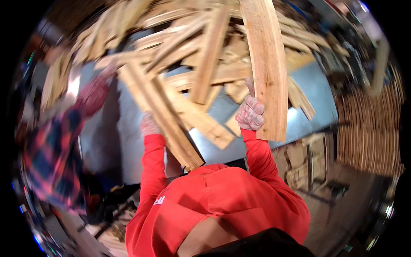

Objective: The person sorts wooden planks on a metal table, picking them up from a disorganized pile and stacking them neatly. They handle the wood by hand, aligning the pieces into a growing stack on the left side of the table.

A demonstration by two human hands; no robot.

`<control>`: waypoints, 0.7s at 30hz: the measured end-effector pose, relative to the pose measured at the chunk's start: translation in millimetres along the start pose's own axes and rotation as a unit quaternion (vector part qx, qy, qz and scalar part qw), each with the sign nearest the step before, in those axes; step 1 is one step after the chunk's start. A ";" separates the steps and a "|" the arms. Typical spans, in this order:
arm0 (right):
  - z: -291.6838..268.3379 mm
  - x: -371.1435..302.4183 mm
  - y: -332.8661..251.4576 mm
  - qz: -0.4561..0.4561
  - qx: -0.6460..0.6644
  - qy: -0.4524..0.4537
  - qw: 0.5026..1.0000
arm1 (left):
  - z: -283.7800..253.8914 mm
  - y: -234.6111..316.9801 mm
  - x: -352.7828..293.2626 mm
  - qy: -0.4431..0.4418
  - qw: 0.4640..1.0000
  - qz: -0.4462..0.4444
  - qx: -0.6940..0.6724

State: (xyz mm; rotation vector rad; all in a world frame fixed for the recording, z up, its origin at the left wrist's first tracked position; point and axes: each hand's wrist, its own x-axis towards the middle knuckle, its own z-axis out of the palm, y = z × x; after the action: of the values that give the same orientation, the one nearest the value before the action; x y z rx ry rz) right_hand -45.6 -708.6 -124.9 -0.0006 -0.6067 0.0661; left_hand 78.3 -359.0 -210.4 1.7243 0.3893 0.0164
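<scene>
My right hand (250, 113), in a pale patterned glove, grips a long wooden board (270, 73) by its left edge near the lower end. That board stands up over the pile, its knotty broad face toward me. My left hand (150, 124), gloved too, is closed at the left edge of another board (160, 113) with a dark stripe along it. This one slants from the table down toward my chest; some of the left fingers are blurred or hidden by it. Beside it on the metal table (220, 111) lies a pale board (201, 122).
Many loose boards (209, 55) lie crisscrossed across the table's far side. At the left, a co-worker's gloved hand (95, 92) and plaid sleeve (55, 150) reach toward the boards. Stacked thin boards (368, 128) stand at the right, near a wood-filled rack (306, 160) below the table edge.
</scene>
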 end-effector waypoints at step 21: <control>-165.3 303.0 167.1 0.096 -0.958 0.182 0.198 | -64.5 -79.7 -23.6 -0.125 0.976 -0.147 -0.102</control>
State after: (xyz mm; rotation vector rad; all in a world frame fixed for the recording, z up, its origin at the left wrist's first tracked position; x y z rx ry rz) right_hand 286.6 -519.9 -91.5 -2.5983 0.2274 -0.5146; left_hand 21.7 -292.8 -269.4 1.4308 0.4357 -0.3620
